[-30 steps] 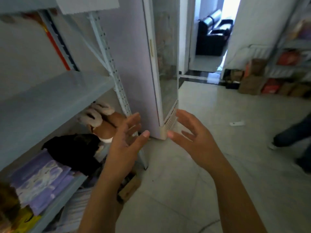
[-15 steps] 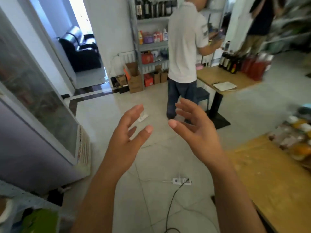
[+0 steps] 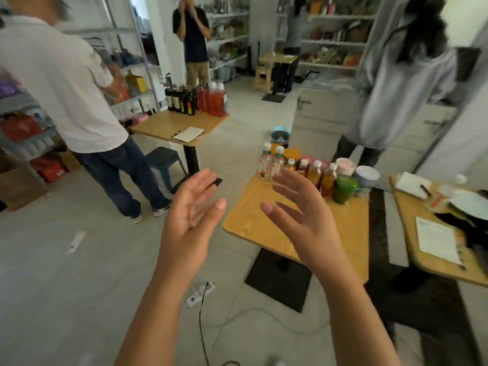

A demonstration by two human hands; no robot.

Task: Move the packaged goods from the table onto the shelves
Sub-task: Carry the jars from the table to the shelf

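Left hand and right hand up in front, palms turned toward each other, a gap between them. Fingers straight and loose, so each grip apart, with nothing held. Just past the right hand, a wood counter on a black foot. At its far edge, a row of small drink bottles with white caps, orange and red inside, standing close together. Beside them a green cup and a pale tub, maybe with a lid, too blurry to be sure. Shelves full of goods along the back wall, well apart from the counter. On the floor below the hands, a white power strip with a black cord.
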